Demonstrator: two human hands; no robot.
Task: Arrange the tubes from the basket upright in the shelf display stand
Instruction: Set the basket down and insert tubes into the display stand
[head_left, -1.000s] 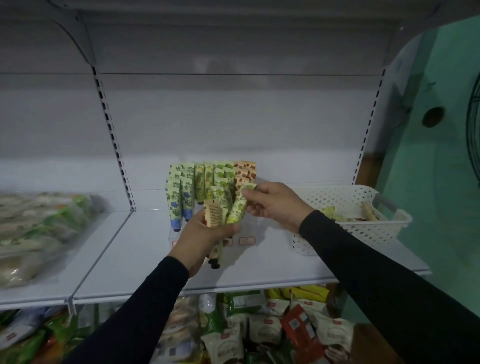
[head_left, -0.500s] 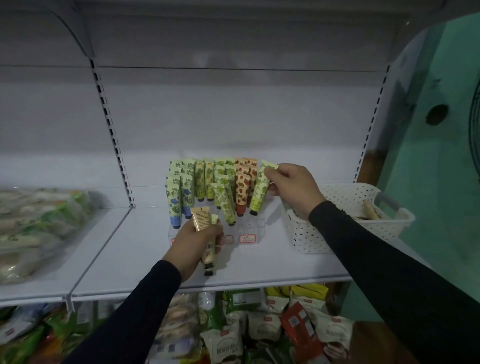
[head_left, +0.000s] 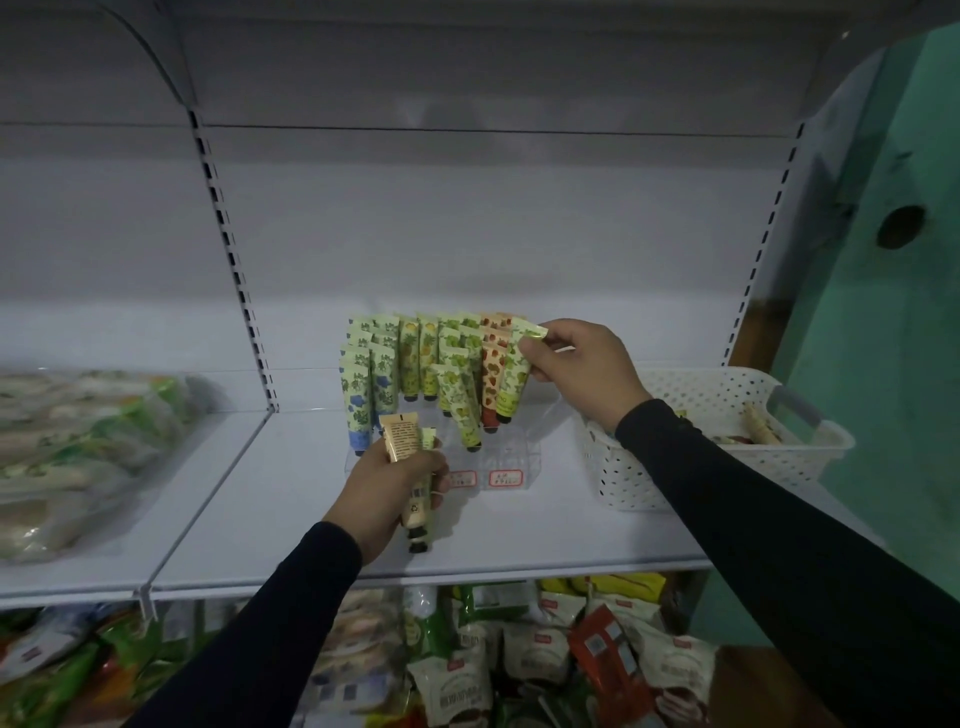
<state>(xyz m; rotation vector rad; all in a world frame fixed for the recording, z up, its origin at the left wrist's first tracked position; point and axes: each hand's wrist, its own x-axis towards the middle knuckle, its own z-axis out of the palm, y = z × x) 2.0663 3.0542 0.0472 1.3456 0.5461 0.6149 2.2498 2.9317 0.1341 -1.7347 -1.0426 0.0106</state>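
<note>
On the white shelf (head_left: 291, 499), right hand (head_left: 582, 371) pinches a green tube (head_left: 514, 379) by its crimped top, cap down, at the right end of the clear display stand (head_left: 519, 457); left hand (head_left: 387, 488) grips a beige tube (head_left: 402, 441) plus another, nearer; white basket (head_left: 675, 467) sits far right; snack bags (head_left: 519, 665) below.

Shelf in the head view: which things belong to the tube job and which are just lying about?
Job:
green tube, pinched by right hand
beige tube, gripped in left hand
display stand
tubes already standing
white basket

Lying about:
bagged goods on left shelf
snack packets below
</note>
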